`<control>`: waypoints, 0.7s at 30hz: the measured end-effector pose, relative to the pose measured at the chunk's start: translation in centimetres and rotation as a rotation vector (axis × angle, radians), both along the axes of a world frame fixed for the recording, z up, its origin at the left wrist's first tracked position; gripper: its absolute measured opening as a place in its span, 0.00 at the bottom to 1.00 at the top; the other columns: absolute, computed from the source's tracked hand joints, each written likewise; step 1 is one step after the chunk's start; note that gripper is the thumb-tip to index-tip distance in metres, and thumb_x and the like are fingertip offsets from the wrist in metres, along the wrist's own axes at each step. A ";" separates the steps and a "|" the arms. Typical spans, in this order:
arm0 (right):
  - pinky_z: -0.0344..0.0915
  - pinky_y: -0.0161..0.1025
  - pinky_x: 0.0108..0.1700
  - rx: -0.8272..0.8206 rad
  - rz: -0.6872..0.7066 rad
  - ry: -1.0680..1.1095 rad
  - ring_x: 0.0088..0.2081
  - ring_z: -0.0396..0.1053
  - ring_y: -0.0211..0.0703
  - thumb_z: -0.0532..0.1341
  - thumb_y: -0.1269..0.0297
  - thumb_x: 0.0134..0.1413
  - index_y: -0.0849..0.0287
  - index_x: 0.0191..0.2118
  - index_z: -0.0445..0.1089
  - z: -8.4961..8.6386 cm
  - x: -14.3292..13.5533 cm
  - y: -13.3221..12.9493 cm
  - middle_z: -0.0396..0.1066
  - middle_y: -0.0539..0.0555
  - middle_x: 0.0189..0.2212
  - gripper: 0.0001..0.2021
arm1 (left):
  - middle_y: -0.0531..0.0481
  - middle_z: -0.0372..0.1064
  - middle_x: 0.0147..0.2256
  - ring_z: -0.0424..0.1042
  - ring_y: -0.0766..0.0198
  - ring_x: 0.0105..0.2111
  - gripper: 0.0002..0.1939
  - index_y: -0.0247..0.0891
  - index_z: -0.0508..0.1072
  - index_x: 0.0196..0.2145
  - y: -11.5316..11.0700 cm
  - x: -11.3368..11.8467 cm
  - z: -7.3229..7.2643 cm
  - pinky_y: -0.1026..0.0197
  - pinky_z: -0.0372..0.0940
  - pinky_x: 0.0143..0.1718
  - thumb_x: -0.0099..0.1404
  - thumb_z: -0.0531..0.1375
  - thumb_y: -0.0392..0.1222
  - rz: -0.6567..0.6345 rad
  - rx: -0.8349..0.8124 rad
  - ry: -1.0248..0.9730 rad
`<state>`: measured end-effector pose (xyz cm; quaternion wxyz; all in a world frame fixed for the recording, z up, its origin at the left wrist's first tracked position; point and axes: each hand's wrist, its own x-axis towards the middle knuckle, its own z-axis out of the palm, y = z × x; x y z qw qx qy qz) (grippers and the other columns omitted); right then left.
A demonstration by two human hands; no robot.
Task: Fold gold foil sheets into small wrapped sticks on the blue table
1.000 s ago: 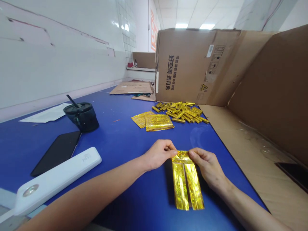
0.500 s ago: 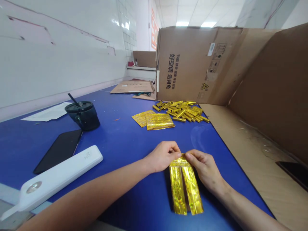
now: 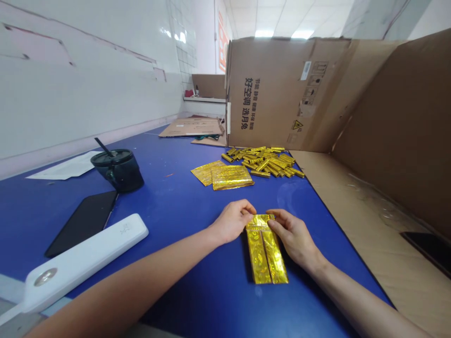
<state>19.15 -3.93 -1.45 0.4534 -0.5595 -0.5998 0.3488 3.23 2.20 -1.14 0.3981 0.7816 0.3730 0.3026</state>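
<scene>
A folded sheet of shiny gold foil paper [image 3: 267, 251] lies between my hands, its two long flaps meeting along a narrow middle seam and a band folded across its far end. My left hand [image 3: 233, 220] pinches the far left corner. On the far right corner, my right hand [image 3: 295, 234] grips the edge between thumb and fingers. Beyond them lie a flat stack of gold foil sheets [image 3: 232, 177] and a loose heap of rolled gold foil tubes [image 3: 269, 162].
To the left are a dark lidded cup with a straw [image 3: 120, 171], a black phone [image 3: 82, 223] and a long white device [image 3: 88, 263]. White paper [image 3: 65, 166] lies near the wall. A large cardboard box [image 3: 275, 98] borders the back and right.
The folded foil paper has shifted slightly away from me and lies flatter, with its two flaps closer together. My hands have moved a little apart along its far end.
</scene>
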 end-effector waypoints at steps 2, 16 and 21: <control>0.60 0.36 0.30 0.064 -0.065 -0.234 0.27 0.65 0.40 0.51 0.61 0.52 0.61 0.43 0.61 -0.2 0.2 0.2 0.67 0.50 0.24 0.14 | 0.53 0.65 0.26 0.64 0.69 0.24 0.08 0.35 0.66 0.33 0.3 0.2 -0.1 0.67 0.60 0.25 0.55 0.51 0.31 0.005 0.017 0.020; 0.59 0.33 0.31 0.145 -0.198 -1.083 0.35 0.67 0.40 0.48 0.67 0.55 0.54 0.46 0.60 -0.1 -0.4 -0.1 0.68 0.51 0.35 0.12 | 0.49 0.54 0.42 0.66 0.66 0.32 0.11 0.40 0.60 0.42 -0.5 1.1 -0.5 0.61 0.62 0.35 0.60 0.49 0.32 0.015 0.504 0.497; 0.55 0.33 0.26 0.111 -0.212 -1.235 0.32 0.66 0.40 0.49 0.64 0.55 0.52 0.38 0.65 0.4 -0.3 -0.4 0.65 0.50 0.31 0.09 | 0.48 0.55 0.40 0.64 0.64 0.31 0.07 0.37 0.60 0.39 -0.3 1.0 -0.5 0.61 0.62 0.33 0.61 0.49 0.34 -0.001 0.614 0.621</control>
